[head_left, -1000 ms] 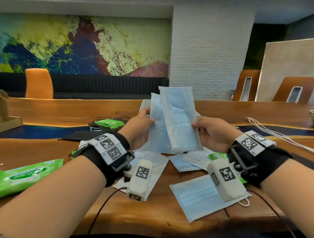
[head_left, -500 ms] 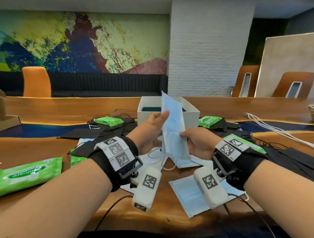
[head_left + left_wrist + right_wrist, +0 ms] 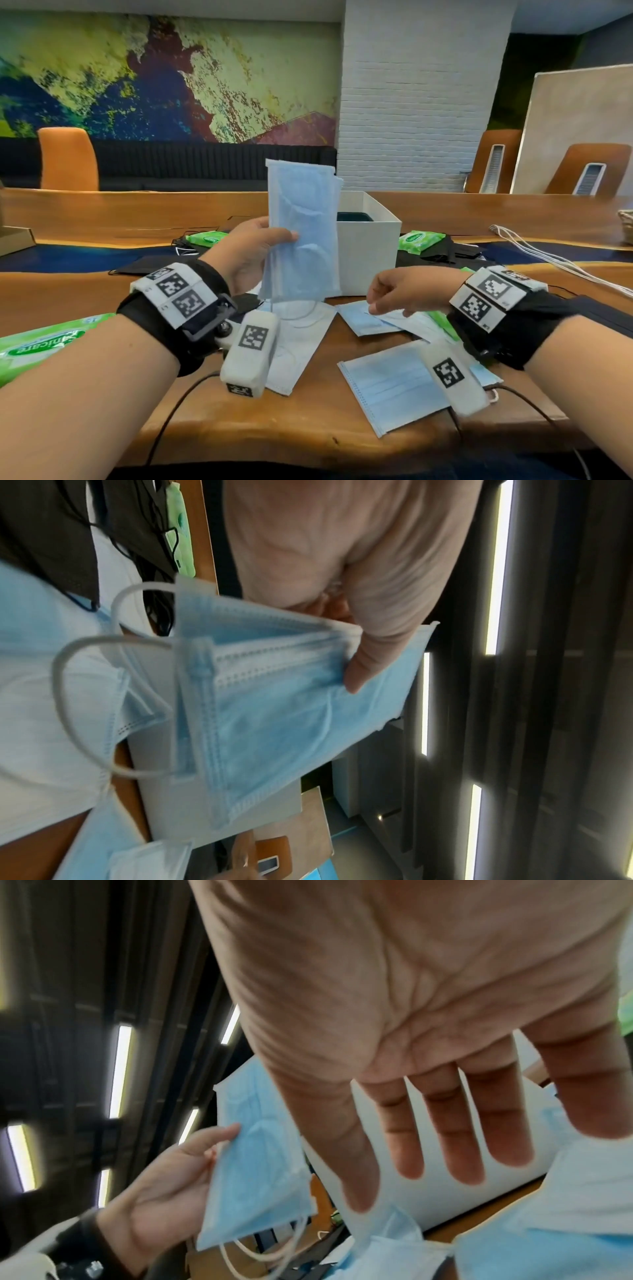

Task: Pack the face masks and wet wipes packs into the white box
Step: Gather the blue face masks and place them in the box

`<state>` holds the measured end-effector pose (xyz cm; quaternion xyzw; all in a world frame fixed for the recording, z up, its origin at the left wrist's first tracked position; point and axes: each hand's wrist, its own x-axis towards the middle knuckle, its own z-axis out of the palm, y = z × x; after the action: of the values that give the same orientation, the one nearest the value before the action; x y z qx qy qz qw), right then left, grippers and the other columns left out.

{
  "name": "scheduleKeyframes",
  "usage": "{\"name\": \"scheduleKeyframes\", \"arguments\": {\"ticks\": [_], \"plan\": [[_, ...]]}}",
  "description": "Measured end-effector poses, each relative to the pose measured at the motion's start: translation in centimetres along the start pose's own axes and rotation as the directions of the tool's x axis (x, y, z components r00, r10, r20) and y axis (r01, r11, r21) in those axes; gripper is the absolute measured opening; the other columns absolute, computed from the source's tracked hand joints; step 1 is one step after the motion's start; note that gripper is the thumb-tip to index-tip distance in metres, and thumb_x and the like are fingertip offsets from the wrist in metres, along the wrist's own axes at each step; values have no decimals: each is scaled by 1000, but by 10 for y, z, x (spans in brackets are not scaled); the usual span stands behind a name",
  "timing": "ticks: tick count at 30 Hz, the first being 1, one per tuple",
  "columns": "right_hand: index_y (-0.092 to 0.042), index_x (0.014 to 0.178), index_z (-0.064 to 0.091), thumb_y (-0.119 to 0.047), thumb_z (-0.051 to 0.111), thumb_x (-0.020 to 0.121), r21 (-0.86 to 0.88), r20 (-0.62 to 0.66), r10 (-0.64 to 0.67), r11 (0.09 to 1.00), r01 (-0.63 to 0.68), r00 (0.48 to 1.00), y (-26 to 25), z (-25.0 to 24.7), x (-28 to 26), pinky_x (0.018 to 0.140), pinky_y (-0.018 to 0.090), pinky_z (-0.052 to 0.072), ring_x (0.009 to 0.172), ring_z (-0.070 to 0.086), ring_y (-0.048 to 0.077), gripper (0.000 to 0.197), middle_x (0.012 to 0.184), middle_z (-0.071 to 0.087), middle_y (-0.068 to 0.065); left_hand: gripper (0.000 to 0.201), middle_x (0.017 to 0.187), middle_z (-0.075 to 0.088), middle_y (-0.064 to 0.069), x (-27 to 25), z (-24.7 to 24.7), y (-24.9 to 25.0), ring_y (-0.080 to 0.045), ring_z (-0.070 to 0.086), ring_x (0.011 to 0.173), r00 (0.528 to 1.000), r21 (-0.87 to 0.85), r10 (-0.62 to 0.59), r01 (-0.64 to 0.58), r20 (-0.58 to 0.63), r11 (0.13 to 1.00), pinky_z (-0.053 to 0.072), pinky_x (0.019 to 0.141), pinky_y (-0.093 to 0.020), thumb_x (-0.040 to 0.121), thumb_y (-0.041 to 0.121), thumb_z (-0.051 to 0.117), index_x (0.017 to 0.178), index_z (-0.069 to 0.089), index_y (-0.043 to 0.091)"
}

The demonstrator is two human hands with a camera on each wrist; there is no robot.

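Several blue masks point(image 3: 301, 229) upright in left hand point(image 3: 246, 253), pinched between thumb and fingers, just in front of box point(image 3: 368, 253). Right hand point(image 3: 404, 291) low and right of box, fingers relaxed, reaching at masks on table point(image 3: 387, 318). Box open, something dark inside, contents otherwise hidden. Green wipes point(image 3: 419, 240) beside box, unpacked.

Left wrist view: stack point(image 3: 274, 710) fanning apart, ear loops point(image 3: 85, 696) dangling; likely to splay or slip from so light a pinch, loops apt to catch on box rim.

Right wrist view: fingers point(image 3: 441, 1123) spread straight, holding nothing; could drag several loose masks at once
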<state>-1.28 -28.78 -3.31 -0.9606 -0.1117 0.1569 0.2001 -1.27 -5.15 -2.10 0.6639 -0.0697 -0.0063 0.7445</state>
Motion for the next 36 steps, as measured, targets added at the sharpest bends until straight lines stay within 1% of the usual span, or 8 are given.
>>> {"name": "scheduleKeyframes", "arguments": {"ticks": [3,11,17,24,28,30,34,36], "plan": [[-28,112,57,-44,67,82,-193,-10,36,980,-37,999,0,-1,6,89,25,46,102,58,12,35,110,61,-7,26,115,68,-12,-4,-6,10,-29,65,103,1000,-52,17,-17,-8,999,53,82,-43,90,4,58,115,62,12],[-32,138,39,-61,69,71,-476,36,191,866,-151,981,5,-1,26,105,35,37,124,47,17,79,137,48,-8,37,122,66,-9,-14,-14,13,-29,63,112,997,-135,54,-47,49,990,48,95,-50,87,8,59,122,58,19],[-31,144,29,-57,71,71,-631,87,253,762,-144,964,4,8,34,106,39,36,128,43,21,89,144,41,-5,33,120,67,-8,-15,-14,5,-29,62,113,992,-70,43,-34,119,997,49,93,-48,93,9,54,125,57,18],[-32,132,38,-53,74,70,-650,100,234,752,-115,967,3,10,46,97,36,43,112,52,19,75,129,50,-3,34,118,68,-6,-10,-20,-1,-28,62,112,993,-42,23,-19,115,999,48,95,-48,91,9,56,124,57,18],[-23,121,47,-42,63,84,-671,32,152,736,-91,988,1,18,49,79,27,40,109,55,20,45,125,55,1,35,118,68,-6,-6,-24,-4,-28,62,113,996,-64,18,-13,85,998,47,97,-49,92,9,56,125,56,19],[-16,124,49,-32,55,91,-671,3,108,737,-79,994,-1,19,48,81,28,39,114,53,22,38,128,55,5,33,118,68,-6,-5,-25,-5,-28,63,110,997,-85,25,-19,69,996,49,94,-48,93,7,55,124,57,18],[-11,125,53,-25,51,95,-510,-61,63,856,-85,996,1,4,46,73,20,45,100,56,21,34,117,58,4,31,116,69,-6,2,-26,-9,-25,65,104,999,-117,42,-38,32,992,53,86,-43,93,6,54,121,58,18],[-11,116,57,-28,57,91,-376,-113,45,923,-85,993,7,-7,46,75,24,53,92,61,21,30,110,63,5,32,117,68,-6,8,-27,-11,-27,65,107,999,-116,41,-39,20,992,51,90,-46,93,7,55,123,58,18]]}}
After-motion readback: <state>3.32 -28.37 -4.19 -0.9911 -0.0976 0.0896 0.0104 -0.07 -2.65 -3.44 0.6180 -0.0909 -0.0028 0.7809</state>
